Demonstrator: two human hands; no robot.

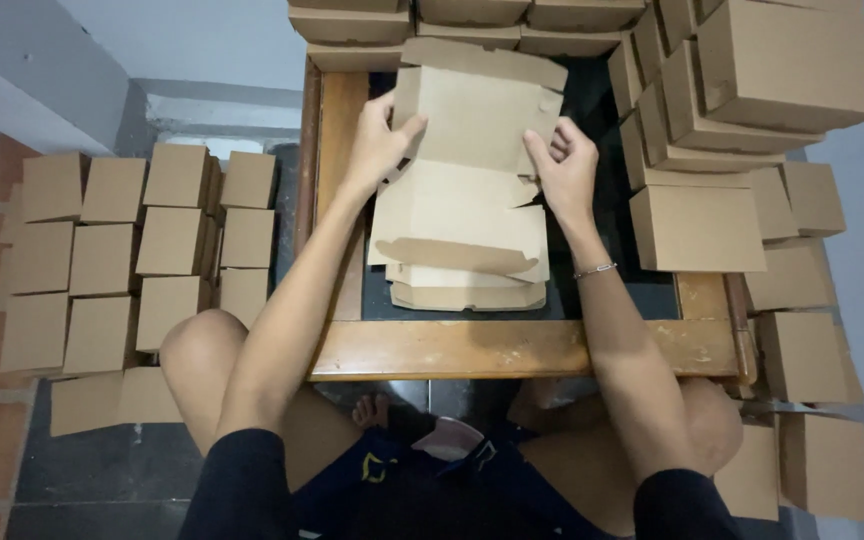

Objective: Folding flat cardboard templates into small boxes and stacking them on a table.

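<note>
Brown corrugated cardboard fills the view from the head camera, which looks down on a seated person at a low wooden table (512, 348) with a dark inset top. On the middle of that top lies a flat box blank (467, 160), partly folded, its far flap raised toward the far edge of the table and its near flap curved over a small stack of unfolded blanks (467, 292) beneath it. Left hand (377, 140): the fingers are closed on the left edge of the blank's upper panel, thumb across the face of the card. Right hand (564, 165): the fingers are curled against the right edge of the same panel, pinching a side tab; a thin bracelet (595, 269) circles that wrist. Both forearms reach over the near rail of the table, and the bare knees show on either side below it.

Finished closed boxes surround the work. Left of the table, a block of them (137, 250) stands in rows on the tiled floor. Right of the table, a taller pile (742, 130) leans against and over the table's right side, with more boxes running down toward the near right. Along the far edge, a further row of boxes (462, 15) rests just beyond the raised flap.
</note>
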